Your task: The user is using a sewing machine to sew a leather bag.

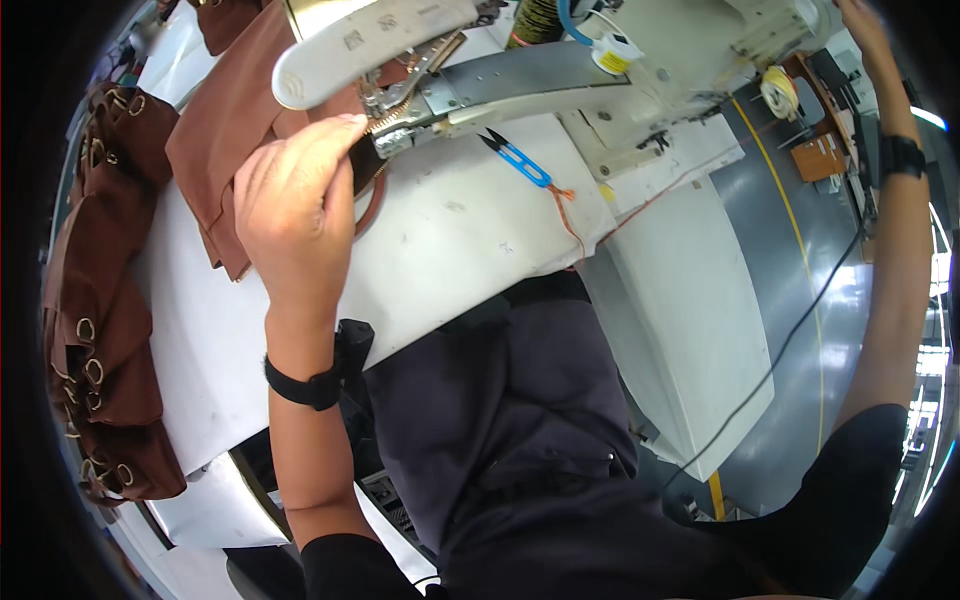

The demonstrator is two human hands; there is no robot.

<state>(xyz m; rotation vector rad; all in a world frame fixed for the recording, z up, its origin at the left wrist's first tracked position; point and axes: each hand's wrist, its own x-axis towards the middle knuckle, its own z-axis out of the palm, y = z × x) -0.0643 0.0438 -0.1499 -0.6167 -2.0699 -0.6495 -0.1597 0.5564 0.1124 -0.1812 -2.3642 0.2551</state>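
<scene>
Far L, a heap of brown bags (130,375) w/ metal rings hangs down along the edge of the white table (440,235). Next to it, the brown piece (225,150) lies on the tabletop, its R end at the sewing machine (540,85), partly hidden by the L hand (292,200). It looks soft, bendy & fairly light, prob. matte rather than slippery; loose folds would sag or ruck if pushed, so best held flat by the edge, fingertips clear of the needle area. L hand: fingers curled, thumb & forefinger look pinched on the zip (382,123), right by the metal foot. Zip's brass-coloured teeth look stiffer than the cloth, w/ the tape prob. the better place to grip. A brown strap (372,205) loops out just R of the wrist. Further R, blue snips (518,160) lie on the table, points toward the machine, w/ orange thread (572,225) trailing off the handle end. Far R, the R hand (864,22) is up at the top edge, mostly cut off; can't tell its grip or what it touches.
</scene>
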